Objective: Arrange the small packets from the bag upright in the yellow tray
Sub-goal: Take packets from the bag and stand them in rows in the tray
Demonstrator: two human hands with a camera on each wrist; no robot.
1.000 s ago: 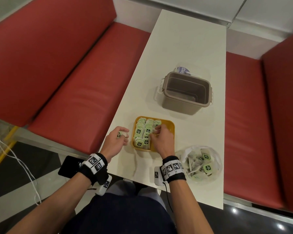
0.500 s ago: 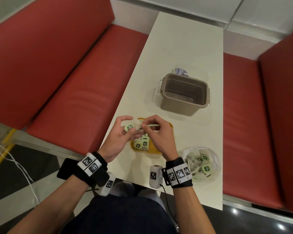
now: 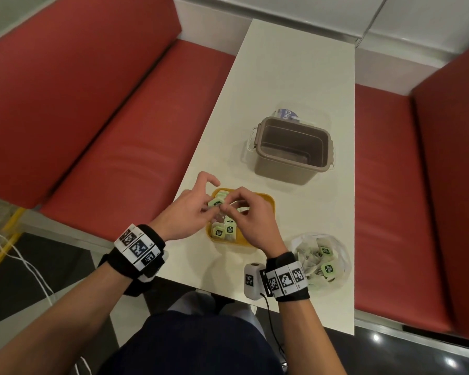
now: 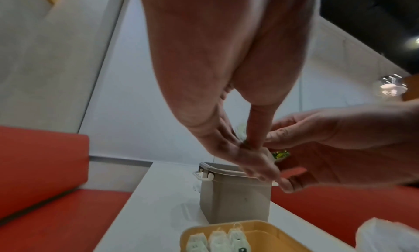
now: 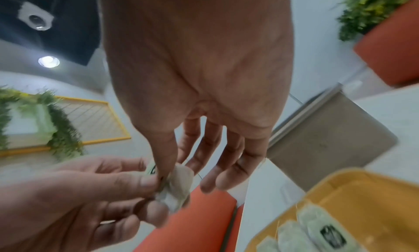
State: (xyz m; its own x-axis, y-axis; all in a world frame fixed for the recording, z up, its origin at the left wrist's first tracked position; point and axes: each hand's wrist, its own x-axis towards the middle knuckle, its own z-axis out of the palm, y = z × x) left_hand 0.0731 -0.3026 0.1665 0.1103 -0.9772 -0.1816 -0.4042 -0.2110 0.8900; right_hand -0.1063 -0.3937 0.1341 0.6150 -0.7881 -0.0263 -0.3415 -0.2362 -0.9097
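A small green-and-white packet [image 3: 216,203] is held just above the yellow tray [image 3: 267,203]. My left hand [image 3: 213,207] pinches its labelled end, and my right hand [image 3: 227,206] pinches its pale pouch end [image 5: 179,185]. In the left wrist view the packet [image 4: 246,144] is nearly hidden between the fingers. Several packets [image 3: 224,230] stand upright in rows in the tray's left half; the hands hide the rest of them. The clear bag [image 3: 320,259] with several loose packets lies right of the tray.
A brown open container [image 3: 293,150] stands behind the tray, with a clear lid behind it. A white marker-tagged device [image 3: 252,280] sits at the table's near edge. Red bench seats flank the narrow white table [image 3: 295,63].
My right hand lifted out of the tray and my left hand came up from beside it. They met above the tray on one packet and have stayed there since.
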